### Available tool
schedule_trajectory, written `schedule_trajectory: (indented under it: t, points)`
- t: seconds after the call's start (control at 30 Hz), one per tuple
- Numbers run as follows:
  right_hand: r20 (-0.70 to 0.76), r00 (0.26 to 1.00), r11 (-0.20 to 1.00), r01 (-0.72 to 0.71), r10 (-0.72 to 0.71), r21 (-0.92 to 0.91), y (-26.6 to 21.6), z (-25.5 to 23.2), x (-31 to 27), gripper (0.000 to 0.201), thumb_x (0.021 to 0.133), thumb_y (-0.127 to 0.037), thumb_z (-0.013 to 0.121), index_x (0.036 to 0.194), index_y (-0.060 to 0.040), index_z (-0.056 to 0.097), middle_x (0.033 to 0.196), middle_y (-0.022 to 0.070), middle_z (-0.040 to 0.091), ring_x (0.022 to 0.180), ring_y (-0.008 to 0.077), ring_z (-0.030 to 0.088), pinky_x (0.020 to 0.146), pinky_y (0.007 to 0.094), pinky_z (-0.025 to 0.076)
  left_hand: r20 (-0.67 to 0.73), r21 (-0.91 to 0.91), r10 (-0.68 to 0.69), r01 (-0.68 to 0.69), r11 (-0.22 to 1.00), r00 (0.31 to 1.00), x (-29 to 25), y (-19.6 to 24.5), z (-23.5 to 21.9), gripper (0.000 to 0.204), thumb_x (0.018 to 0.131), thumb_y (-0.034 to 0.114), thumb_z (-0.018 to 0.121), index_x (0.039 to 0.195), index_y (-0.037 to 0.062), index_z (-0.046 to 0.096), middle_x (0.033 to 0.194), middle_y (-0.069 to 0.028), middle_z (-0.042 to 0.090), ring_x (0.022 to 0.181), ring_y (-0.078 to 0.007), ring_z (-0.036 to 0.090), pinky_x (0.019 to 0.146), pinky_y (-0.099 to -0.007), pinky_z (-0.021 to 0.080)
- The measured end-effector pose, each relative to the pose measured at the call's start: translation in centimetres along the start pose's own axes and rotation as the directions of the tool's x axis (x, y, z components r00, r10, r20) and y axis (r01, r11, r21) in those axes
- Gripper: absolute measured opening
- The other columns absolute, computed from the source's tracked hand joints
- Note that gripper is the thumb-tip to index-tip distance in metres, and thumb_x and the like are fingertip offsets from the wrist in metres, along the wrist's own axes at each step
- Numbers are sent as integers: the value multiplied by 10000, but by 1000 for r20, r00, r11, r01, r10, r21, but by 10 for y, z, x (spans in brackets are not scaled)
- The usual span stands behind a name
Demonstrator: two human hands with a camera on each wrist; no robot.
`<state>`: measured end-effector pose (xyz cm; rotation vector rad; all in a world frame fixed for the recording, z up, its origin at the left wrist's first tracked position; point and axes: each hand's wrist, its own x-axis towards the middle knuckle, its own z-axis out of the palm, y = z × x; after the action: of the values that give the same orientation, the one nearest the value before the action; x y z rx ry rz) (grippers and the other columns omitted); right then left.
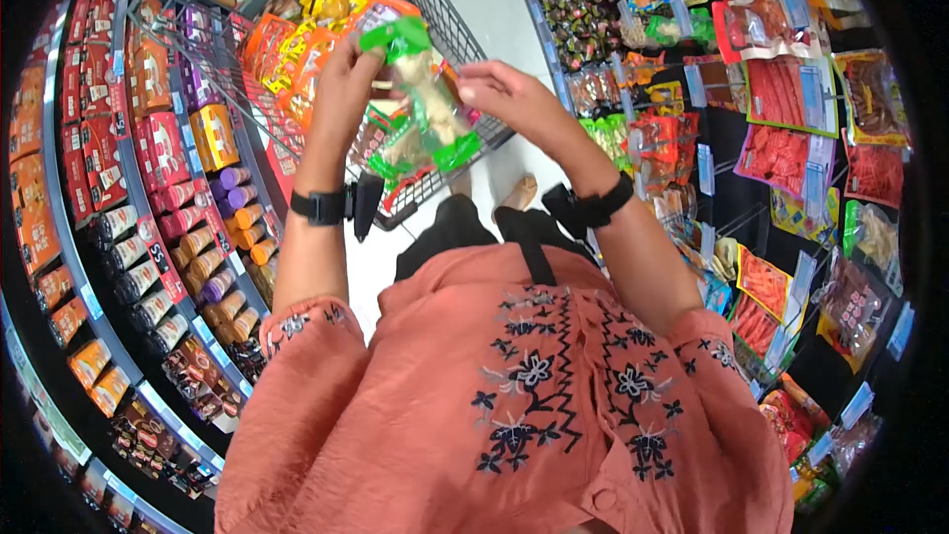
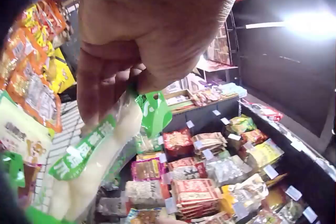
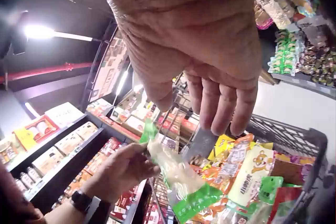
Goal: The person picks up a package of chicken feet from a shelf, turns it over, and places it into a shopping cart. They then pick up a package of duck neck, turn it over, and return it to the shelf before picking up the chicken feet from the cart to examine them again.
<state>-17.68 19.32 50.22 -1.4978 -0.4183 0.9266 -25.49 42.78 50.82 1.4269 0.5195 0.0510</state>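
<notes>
The left hand [image 1: 341, 89] pinches the top end of the packet [image 1: 432, 104], which hangs over the near part of the cart [image 3: 315, 139], while the right hand [image 1: 519, 104] stands beside it with fingers apart and gripping nothing; the step in hand appears to be handling the packet, and the next move calls for a firm left pinch until the packet is otherwise supported. White characters on the packet's green band are too blurred to read, as is the lettering on the bear bag [image 3: 256, 169] inside the cart. Farther out, a red tag [image 1: 155, 251] seems to show "55".
</notes>
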Motion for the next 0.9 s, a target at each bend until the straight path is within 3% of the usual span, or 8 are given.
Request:
schedule_trajectory:
  t: [0.13,0.23,0.3,0.43,0.47,0.57,0.9]
  points:
    - [74,992,995,-101,103,-21,-4,1,5,534,904,-287,704,1305,12,519,1043,52,656,949,104,618,823,241,492,32,-65,-4,6,998,999,5,9,24,261,954,173,524,1106,-36,559,1007,-111,614,897,-230,674,676,-345,624]
    - [65,985,978,-149,160,-148,-2,-7,0,457,928,-273,665,1272,0,536,999,31,656,849,88,631,774,237,515,93,-123,-37,48,991,995,13,5,32,282,951,196,562,1125,-26,561,1016,-109,623,918,-225,670,715,-353,624]
    - [43,984,985,-173,173,-6,4,-8,-7,419,943,-256,638,1266,-9,539,1002,30,653,824,85,636,742,239,524,164,-163,-8,35,986,986,14,3,35,283,954,205,571,1127,-19,562,1007,-103,624,928,-225,668,746,-364,622]
    - [35,987,949,-158,154,271,15,-13,-9,365,962,-229,601,1256,-20,545,1017,28,647,824,92,651,715,243,540,225,-104,-125,152,983,966,10,-5,41,356,983,315,556,1179,17,568,1050,-89,643,948,-217,663,781,-347,574]
    - [-4,986,946,-161,169,283,8,-11,-12,312,944,-238,617,1165,-19,597,983,15,666,832,71,630,721,226,517,228,-103,-137,164,981,964,8,-10,44,383,990,353,543,1197,31,570,1084,-87,646,961,-205,660,772,-324,554]
    - [16,977,905,-201,211,374,3,-12,-16,326,951,-216,606,1204,-14,569,990,30,661,806,106,657,679,254,547,218,-147,-199,234,961,955,3,-12,54,382,995,346,534,1199,26,575,1061,-72,624,946,-180,653,785,-314,551]
    - [-13,974,872,-195,224,449,7,-14,-19,335,971,-213,550,1229,0,539,988,50,648,822,132,669,704,262,555,247,-169,-179,224,960,952,5,-15,59,356,1008,323,500,1188,27,582,1037,-65,613,946,-170,639,804,-311,540]
